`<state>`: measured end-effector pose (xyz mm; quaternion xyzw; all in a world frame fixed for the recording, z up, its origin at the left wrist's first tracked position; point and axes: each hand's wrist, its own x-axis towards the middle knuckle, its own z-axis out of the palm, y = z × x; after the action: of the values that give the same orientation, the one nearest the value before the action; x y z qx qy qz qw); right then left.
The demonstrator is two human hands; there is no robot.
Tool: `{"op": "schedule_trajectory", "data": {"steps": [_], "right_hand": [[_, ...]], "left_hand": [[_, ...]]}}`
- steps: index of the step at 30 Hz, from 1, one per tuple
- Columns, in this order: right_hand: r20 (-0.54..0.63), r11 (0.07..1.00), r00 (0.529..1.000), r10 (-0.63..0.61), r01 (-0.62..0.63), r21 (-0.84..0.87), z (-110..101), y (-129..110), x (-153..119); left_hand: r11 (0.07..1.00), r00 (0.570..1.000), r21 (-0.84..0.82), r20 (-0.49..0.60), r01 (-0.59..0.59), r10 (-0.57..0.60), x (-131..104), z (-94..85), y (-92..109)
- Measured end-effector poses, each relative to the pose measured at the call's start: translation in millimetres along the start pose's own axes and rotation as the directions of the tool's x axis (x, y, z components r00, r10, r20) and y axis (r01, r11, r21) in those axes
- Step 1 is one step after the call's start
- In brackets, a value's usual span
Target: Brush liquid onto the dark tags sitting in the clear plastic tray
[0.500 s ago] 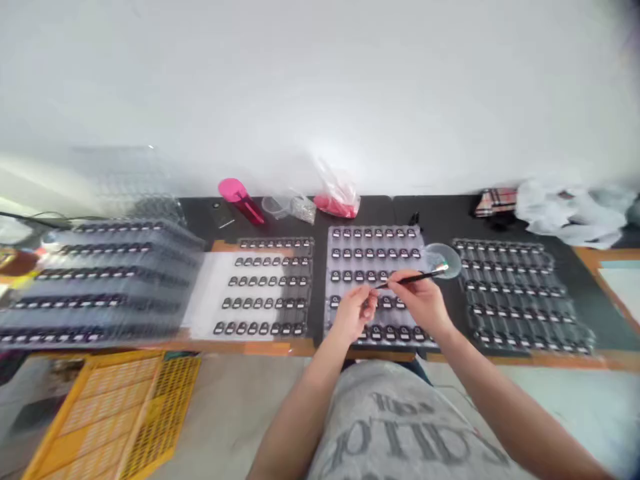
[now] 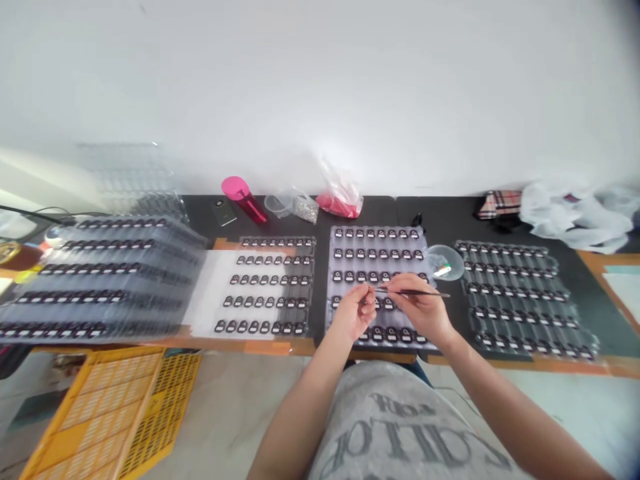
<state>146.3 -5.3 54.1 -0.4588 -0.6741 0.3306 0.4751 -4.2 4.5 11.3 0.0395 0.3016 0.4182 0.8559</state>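
Rows of small black parts (image 2: 371, 255) with pale labels were carried by a pale plastic tray (image 2: 343, 288) on the dark surface (image 2: 435, 217), directly in front of the person. Over the lower half of this tray, both hands were raised close together, and several of the parts were hidden by them.

A slim dark tool (image 2: 420, 293) was gripped between the thumb and fingers of the right hand (image 2: 424, 310), its shaft held nearly level and its thin end pointed at the other fingertips. The left hand (image 2: 356, 315) was closed in a pinch; whether any tiny piece was held there could not be told, nor whether it was touched by the tool.

Just beside the tray's right edge, a clear round dish (image 2: 447, 262) was set down. Farther right, similar parts were held in rows by a clear tray (image 2: 520, 303). To the left, another filled tray (image 2: 295, 291) was laid partly over white paper (image 2: 207, 300), and beyond it a tall stack of trays (image 2: 160, 287) was seen.
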Motion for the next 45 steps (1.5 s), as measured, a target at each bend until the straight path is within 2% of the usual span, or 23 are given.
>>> {"op": "schedule_trajectory", "data": {"steps": [5,21,34,45], "right_hand": [[0.046,0.995,0.996,-0.080,0.083,-0.061,0.0,0.5,0.3],[0.096,0.982,0.987,-0.125,0.137,-0.128,0.1,0.4,0.1],[0.163,0.970,0.970,-0.181,0.203,-0.131,-0.5,0.2,0.2],[0.159,0.979,0.976,-0.149,0.168,-0.115,-1.7,-1.1,3.3]], "left_hand": [[1.000,1.000,-0.023,0.020,0.006,-0.005,1.6,2.8,-2.0],[0.998,1.000,-0.061,0.021,-0.007,0.008,1.2,1.9,-4.7],[0.999,0.999,-0.020,0.015,-0.028,0.028,3.2,-1.4,-3.6],[0.993,0.997,0.083,-0.010,-0.079,0.080,1.5,-0.4,-3.6]]}}
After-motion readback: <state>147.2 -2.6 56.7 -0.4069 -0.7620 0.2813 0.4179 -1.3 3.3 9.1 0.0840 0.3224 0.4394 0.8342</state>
